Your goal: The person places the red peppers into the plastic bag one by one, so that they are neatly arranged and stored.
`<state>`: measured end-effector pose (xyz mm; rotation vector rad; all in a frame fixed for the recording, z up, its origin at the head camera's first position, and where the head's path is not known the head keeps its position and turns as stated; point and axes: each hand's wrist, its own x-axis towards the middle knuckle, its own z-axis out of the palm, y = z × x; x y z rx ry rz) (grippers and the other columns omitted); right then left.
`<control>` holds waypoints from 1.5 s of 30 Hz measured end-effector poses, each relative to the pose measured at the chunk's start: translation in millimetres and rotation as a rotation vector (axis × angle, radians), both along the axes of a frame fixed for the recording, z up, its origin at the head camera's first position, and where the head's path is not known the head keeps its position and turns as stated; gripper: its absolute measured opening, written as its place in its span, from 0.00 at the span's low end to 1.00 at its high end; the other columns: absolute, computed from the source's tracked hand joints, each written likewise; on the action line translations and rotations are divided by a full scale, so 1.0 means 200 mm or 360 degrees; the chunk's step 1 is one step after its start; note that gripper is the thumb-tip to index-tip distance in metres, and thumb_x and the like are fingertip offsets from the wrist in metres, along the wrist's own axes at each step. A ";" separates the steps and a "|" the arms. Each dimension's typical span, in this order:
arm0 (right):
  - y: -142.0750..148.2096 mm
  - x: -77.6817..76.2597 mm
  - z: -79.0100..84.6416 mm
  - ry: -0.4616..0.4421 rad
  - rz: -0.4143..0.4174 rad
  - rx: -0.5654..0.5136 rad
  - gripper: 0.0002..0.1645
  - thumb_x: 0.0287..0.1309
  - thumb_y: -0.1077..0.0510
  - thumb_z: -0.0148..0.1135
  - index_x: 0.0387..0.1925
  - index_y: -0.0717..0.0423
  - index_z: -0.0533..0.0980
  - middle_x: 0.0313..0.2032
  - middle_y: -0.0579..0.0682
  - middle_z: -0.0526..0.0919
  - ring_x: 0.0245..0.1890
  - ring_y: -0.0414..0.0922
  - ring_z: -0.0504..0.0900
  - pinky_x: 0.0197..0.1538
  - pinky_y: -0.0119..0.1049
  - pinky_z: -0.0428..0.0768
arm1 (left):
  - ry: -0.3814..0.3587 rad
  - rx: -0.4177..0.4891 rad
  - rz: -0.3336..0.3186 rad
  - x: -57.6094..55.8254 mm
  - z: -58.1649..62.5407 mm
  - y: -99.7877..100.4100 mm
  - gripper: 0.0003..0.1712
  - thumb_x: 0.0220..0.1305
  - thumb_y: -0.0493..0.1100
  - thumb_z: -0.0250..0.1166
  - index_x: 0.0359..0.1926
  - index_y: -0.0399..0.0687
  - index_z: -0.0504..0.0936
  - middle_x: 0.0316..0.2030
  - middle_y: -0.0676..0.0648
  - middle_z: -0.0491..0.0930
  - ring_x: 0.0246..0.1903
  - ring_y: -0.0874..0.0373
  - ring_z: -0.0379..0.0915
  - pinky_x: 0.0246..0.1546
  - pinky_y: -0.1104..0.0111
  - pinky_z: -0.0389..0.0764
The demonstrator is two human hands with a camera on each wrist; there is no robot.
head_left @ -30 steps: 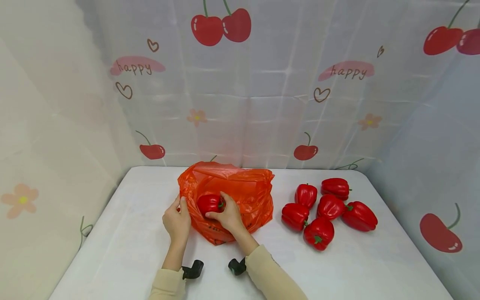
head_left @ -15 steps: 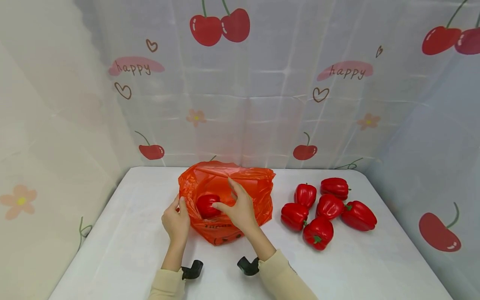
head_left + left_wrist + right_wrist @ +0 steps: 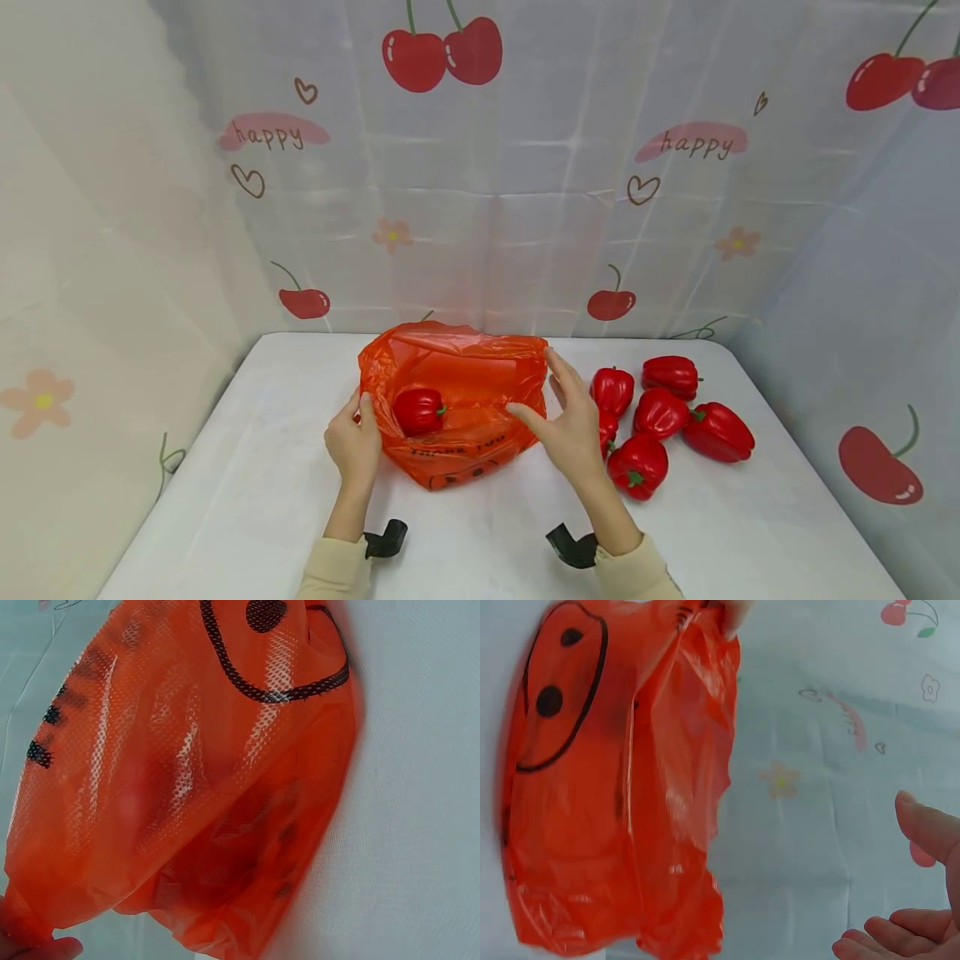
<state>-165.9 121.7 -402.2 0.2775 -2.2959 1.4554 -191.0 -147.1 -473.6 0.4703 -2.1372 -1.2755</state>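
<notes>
An orange-red plastic bag (image 3: pixel 457 454) lies with its mouth open on the table, black print on its front. Inside it rests one red bell pepper (image 3: pixel 418 412). My left hand (image 3: pixel 354 442) pinches the bag's left rim; in the left wrist view the bag (image 3: pixel 187 765) fills the frame above the fingertips. My right hand (image 3: pixel 572 429), thumb and fingers spread and holding nothing, is over the bag's right side, close to the loose bell peppers (image 3: pixel 662 414). It partly hides one of them. In the right wrist view the right hand (image 3: pixel 926 900) appears apart from the bag.
Several red bell peppers lie in a cluster on the right of the white table (image 3: pixel 225 467). A sheet printed with cherries and hearts (image 3: pixel 487 250) hangs behind the table and along its sides. A black wrist-worn mount (image 3: pixel 386 540) sticks out from each forearm.
My right hand has let go of the bell pepper in the bag and moved right, out towards the loose peppers. The left hand has stayed on the bag's rim.
</notes>
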 end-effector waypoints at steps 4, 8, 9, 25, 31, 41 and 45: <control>0.18 0.05 0.00 0.0002 -0.0208 0.0082 0.51 0.47 0.59 0.76 0.71 0.54 0.62 0.69 0.53 0.69 0.69 0.50 0.68 0.61 0.36 0.70 | 0.0018 -0.0012 0.0011 0.00 0.00 0.00 0.19 0.71 0.40 0.56 0.56 0.34 0.79 0.52 0.33 0.80 0.41 0.37 0.80 0.41 0.50 0.79; 0.35 0.10 -0.02 -0.0008 -0.0398 0.0160 0.51 0.47 0.60 0.76 0.72 0.54 0.62 0.69 0.54 0.69 0.68 0.52 0.68 0.59 0.30 0.70 | 0.0035 -0.0015 0.0010 0.00 -0.01 0.00 0.18 0.71 0.40 0.56 0.56 0.34 0.80 0.51 0.34 0.81 0.42 0.36 0.81 0.42 0.49 0.80; 0.39 0.11 -0.03 -0.0015 -0.0438 0.0171 0.51 0.47 0.61 0.76 0.72 0.54 0.62 0.68 0.54 0.69 0.68 0.53 0.68 0.59 0.30 0.70 | 0.0038 -0.0018 0.0013 0.00 -0.01 0.00 0.18 0.71 0.40 0.57 0.56 0.34 0.80 0.51 0.34 0.81 0.42 0.36 0.81 0.43 0.48 0.80; 0.69 0.22 -0.33 -0.0453 -0.0743 0.0214 0.54 0.49 0.55 0.75 0.73 0.60 0.58 0.69 0.64 0.65 0.68 0.61 0.65 0.61 0.58 0.70 | 0.0063 -0.0043 0.0028 -0.01 -0.02 0.01 0.18 0.69 0.40 0.58 0.54 0.34 0.81 0.48 0.33 0.82 0.38 0.36 0.81 0.41 0.47 0.80; 0.72 0.21 -0.42 -0.0555 -0.0741 0.0173 0.52 0.51 0.52 0.74 0.72 0.62 0.58 0.68 0.66 0.66 0.66 0.62 0.65 0.62 0.59 0.70 | 0.0046 -0.0051 0.0028 -0.01 -0.02 0.00 0.18 0.70 0.40 0.58 0.55 0.34 0.80 0.49 0.32 0.81 0.38 0.36 0.81 0.40 0.47 0.80; 0.75 0.19 -0.48 -0.0803 -0.0657 0.0082 0.54 0.55 0.43 0.70 0.74 0.61 0.55 0.70 0.66 0.62 0.69 0.63 0.62 0.66 0.58 0.67 | 0.0046 -0.0058 0.0017 -0.01 -0.02 0.00 0.19 0.70 0.40 0.58 0.55 0.33 0.80 0.50 0.33 0.81 0.40 0.36 0.81 0.42 0.48 0.80; 0.75 0.18 -0.51 -0.0896 -0.0605 0.0091 0.59 0.54 0.38 0.68 0.75 0.61 0.52 0.70 0.68 0.61 0.67 0.65 0.63 0.63 0.57 0.69 | 0.0055 -0.0077 0.0024 -0.01 -0.02 0.00 0.18 0.70 0.40 0.58 0.55 0.33 0.80 0.49 0.33 0.81 0.38 0.36 0.81 0.40 0.48 0.79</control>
